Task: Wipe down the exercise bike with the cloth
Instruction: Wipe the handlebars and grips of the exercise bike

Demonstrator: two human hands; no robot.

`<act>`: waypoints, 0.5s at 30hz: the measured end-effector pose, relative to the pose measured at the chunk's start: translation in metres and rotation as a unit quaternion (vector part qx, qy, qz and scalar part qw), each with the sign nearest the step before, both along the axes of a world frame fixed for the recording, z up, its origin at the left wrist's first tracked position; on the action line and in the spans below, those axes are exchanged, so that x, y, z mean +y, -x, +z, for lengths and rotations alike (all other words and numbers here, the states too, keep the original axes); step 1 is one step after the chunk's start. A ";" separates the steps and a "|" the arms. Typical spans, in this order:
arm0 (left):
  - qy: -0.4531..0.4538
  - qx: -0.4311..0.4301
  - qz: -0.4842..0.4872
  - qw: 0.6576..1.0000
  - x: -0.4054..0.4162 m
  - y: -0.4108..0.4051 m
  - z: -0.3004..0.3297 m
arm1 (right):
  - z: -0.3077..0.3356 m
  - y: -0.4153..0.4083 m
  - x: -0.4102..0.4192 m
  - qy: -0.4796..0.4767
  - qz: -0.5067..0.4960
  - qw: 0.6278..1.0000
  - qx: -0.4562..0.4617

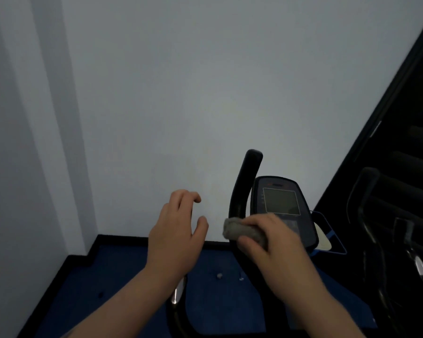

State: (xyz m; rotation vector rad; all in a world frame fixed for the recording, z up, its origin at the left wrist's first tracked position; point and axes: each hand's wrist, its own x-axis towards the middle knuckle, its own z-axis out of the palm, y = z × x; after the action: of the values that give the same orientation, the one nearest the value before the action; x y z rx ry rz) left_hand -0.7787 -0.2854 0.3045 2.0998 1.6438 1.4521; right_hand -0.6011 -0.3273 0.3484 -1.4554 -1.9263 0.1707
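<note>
Head view: right hand [274, 240] clamps wadded grey cloth [242, 231] against curved black handlebar [242, 191] of exercise bike, just left of its grey console screen [281, 201]. Left hand [178, 230] hovers left of handlebar, fingers loosely curled, holding nothing. Risk: cloth slipping off round bar, or knuckles pressing console buttons. Blue floor below, plain white wall behind handlebar.

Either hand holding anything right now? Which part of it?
The right hand grips the bunched grey cloth around its middle, one end sticking out to the left against the handlebar. The left hand holds nothing.
</note>
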 end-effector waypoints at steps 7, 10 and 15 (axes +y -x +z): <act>0.001 0.005 0.010 1.000 -0.001 0.001 0.000 | 0.017 0.024 0.035 -0.048 -0.014 0.999 -0.013; -0.001 0.007 0.004 1.000 -0.001 0.001 0.001 | -0.005 0.010 0.011 -0.009 0.019 1.000 -0.024; -0.001 0.000 0.008 1.000 0.001 0.001 -0.002 | 0.017 0.001 0.014 -0.074 0.038 0.992 -0.098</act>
State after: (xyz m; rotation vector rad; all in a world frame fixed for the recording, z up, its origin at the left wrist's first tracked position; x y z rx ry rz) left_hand -0.7793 -0.2842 0.3026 2.0925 1.6631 1.4586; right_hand -0.6020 -0.3131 0.3653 -1.3438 -2.1048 -0.0838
